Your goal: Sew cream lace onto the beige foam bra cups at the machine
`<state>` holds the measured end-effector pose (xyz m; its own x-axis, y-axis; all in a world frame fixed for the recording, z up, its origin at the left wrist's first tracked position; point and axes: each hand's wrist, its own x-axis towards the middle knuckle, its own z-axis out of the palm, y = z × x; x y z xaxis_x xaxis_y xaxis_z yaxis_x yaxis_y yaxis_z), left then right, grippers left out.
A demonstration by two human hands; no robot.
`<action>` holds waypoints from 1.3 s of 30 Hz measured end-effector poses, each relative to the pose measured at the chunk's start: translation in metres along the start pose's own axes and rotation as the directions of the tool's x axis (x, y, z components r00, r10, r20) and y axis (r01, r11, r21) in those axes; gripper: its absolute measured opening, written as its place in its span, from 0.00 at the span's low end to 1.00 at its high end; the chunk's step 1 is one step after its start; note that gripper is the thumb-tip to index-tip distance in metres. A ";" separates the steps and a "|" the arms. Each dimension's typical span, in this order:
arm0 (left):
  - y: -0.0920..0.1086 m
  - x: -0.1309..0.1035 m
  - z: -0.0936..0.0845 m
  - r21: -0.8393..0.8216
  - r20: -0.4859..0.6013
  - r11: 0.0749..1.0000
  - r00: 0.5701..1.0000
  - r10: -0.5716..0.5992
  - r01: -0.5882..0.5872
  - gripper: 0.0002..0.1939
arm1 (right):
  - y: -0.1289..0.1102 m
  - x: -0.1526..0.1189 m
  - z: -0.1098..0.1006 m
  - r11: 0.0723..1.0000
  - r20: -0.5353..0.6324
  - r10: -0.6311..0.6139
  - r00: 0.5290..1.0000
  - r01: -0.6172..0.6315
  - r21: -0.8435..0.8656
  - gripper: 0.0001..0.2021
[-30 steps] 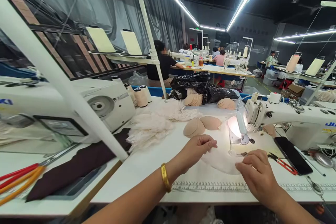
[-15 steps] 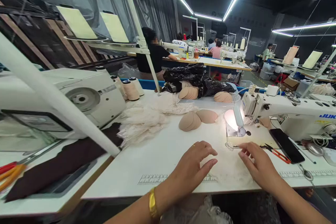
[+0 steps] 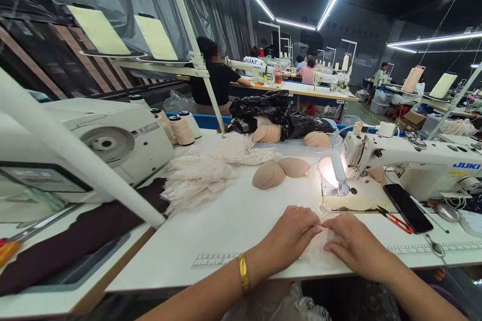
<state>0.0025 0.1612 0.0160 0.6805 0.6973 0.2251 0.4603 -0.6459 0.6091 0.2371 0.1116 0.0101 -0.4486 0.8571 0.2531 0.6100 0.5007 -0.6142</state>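
Note:
Sheer white lace fabric (image 3: pixel 316 256) lies on the table edge in front of the sewing machine. My left hand (image 3: pixel 289 235), above a gold bracelet, is closed with thumb and fingertips pinching the lace. My right hand (image 3: pixel 356 246) meets it from the other side, its fingers bent and closed on the lace, fingertips touching those of the left. The pale lace is hard to tell from the white tabletop. Just beyond the hands is the lit needle area of the sewing machine (image 3: pixel 425 158), with a beige cup pad (image 3: pixel 328 170) beside it.
Beige cup pads (image 3: pixel 268 175) lie stacked left of the machine, near a heap of white lace pieces (image 3: pixel 199 175). Orange thread snips (image 3: pixel 397 221) and a black phone (image 3: pixel 408 208) lie right. A white stand pole (image 3: pixel 124 180) crosses the left. A co-worker (image 3: pixel 211 77) sits beyond.
My hands have come together over the lace; they were apart with fingers loosely spread. My left hand moved right and now pinches the fabric. The view has shifted slightly.

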 end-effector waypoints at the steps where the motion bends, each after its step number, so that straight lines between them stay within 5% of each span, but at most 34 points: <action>1: 0.001 0.002 -0.001 -0.053 -0.001 0.998 0.999 -0.034 0.034 0.14 | -0.002 0.002 0.002 0.999 -0.016 0.029 0.999 -0.028 0.022 0.11; 5: 0.003 0.010 -0.007 -0.188 0.089 0.969 0.985 -0.145 0.160 0.20 | -0.001 0.017 0.008 0.914 -0.052 0.244 0.968 -0.212 0.345 0.23; 8: 0.002 0.016 -0.017 -0.265 0.116 0.937 0.972 -0.205 0.229 0.22 | 0.001 0.028 0.008 0.720 0.032 0.344 0.939 -0.285 0.633 0.28; 12: 0.005 0.022 -0.030 -0.489 0.091 0.827 0.959 -0.269 0.279 0.16 | 0.001 0.033 0.009 0.483 0.102 0.330 0.939 -0.260 0.836 0.23; 15: 0.008 0.024 -0.034 -0.603 0.067 0.756 0.961 -0.269 0.254 0.15 | 0.000 0.032 0.010 0.396 0.113 0.312 0.943 -0.237 0.887 0.24; 21: 0.005 0.020 -0.028 -0.593 0.141 0.723 0.930 -0.339 0.354 0.17 | 0.005 0.030 0.014 0.413 0.048 0.415 0.908 -0.235 0.880 0.24; 28: 0.018 0.018 -0.030 -0.618 0.075 0.750 0.967 -0.243 0.236 0.15 | -0.010 0.024 0.011 0.239 0.422 0.207 0.883 -0.464 0.853 0.31; 31: 0.019 0.015 -0.031 -0.708 0.135 0.660 0.965 -0.223 0.252 0.21 | -0.015 0.024 0.011 0.199 0.338 0.237 0.911 -0.386 0.901 0.28; 34: 0.011 0.009 -0.030 -0.690 0.266 0.605 0.917 -0.297 0.396 0.33 | -0.016 0.025 0.010 0.228 0.188 0.336 0.923 -0.273 0.934 0.26; 37: 0.004 0.002 -0.029 -0.708 0.369 0.504 0.868 -0.333 0.495 0.28 | -0.014 0.025 0.009 0.177 0.128 0.368 0.921 -0.205 0.963 0.26; 39: 0.004 -0.002 -0.030 -0.761 0.358 0.459 0.886 -0.293 0.459 0.27 | -0.013 0.025 0.008 0.098 0.131 0.372 0.919 -0.180 0.979 0.25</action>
<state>-0.0141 0.1668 0.0409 0.6723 0.6961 -0.2517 0.0901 0.2605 0.9613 0.2121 0.1257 0.0183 -0.2714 0.9579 -0.0936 -0.4987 -0.2231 -0.8375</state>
